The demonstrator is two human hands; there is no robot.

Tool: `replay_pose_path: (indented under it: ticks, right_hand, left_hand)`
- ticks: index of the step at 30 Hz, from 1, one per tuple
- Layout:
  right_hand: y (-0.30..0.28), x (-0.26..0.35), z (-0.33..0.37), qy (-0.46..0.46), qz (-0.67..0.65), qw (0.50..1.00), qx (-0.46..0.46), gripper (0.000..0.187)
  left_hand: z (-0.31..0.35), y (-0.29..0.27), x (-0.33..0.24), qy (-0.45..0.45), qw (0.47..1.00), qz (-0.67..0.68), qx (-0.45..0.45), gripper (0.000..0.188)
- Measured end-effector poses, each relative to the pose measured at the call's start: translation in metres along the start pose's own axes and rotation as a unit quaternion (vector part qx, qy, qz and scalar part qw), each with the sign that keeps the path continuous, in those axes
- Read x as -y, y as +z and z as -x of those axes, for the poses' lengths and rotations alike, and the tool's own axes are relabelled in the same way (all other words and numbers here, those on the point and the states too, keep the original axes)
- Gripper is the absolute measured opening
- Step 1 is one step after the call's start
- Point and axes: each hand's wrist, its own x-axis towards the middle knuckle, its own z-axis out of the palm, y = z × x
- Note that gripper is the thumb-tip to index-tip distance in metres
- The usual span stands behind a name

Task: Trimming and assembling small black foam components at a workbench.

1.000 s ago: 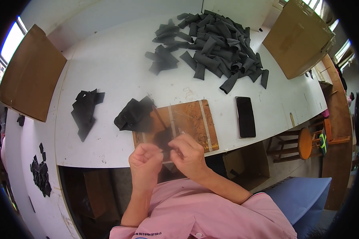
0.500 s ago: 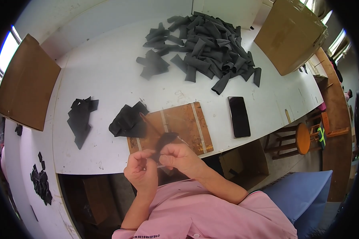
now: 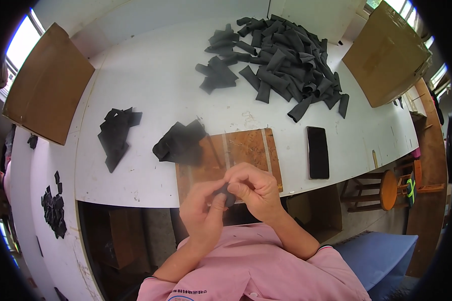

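Note:
My left hand (image 3: 204,206) and my right hand (image 3: 256,189) meet in front of my chest, over the near edge of a wooden board (image 3: 248,145). Between their fingertips they pinch a small dark grey fabric piece (image 3: 229,198); most of it is hidden by the fingers. Just beyond on the left, a bunch of black fabric pieces (image 3: 180,143) overlaps the board's far left corner. A thin pointed tool (image 3: 213,151) lies on the board, partly blurred.
A big heap of dark fabric tubes (image 3: 291,60) covers the far side of the white table (image 3: 150,90). Another dark bunch (image 3: 116,138) lies to the left. A phone (image 3: 318,152) rests right of the board. Cardboard boxes (image 3: 50,85) flank both sides; a wooden stool (image 3: 388,189) stands right.
The view has shifted, so the table's contents sit further right. Both hands have come closer together around the dark fabric piece, which now shows less between the fingers.

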Motion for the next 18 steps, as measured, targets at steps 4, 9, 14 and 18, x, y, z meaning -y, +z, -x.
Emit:
replay_pose_path:
  ticks: [4,9,14,18]
  right_hand:
    - [0.006,0.026,-0.015,-0.092,0.168,0.982,-0.010,0.008]
    - [0.002,0.065,-0.054,-0.091,0.154,0.983,0.052,0.013]
    - [-0.004,0.068,-0.082,0.117,-0.064,0.985,0.113,0.023]
    - [-0.016,0.009,-0.077,0.176,-0.124,0.971,0.102,0.025]
  left_hand:
    - [-0.016,-0.002,0.005,0.185,0.976,-0.103,-0.055,0.012]
    - [-0.055,-0.018,-0.032,-0.103,0.852,0.505,0.090,0.015]
    - [-0.088,-0.025,-0.056,-0.301,0.609,0.718,0.153,0.036]
    - [-0.087,-0.022,0.002,-0.420,0.636,0.645,0.065,0.027]
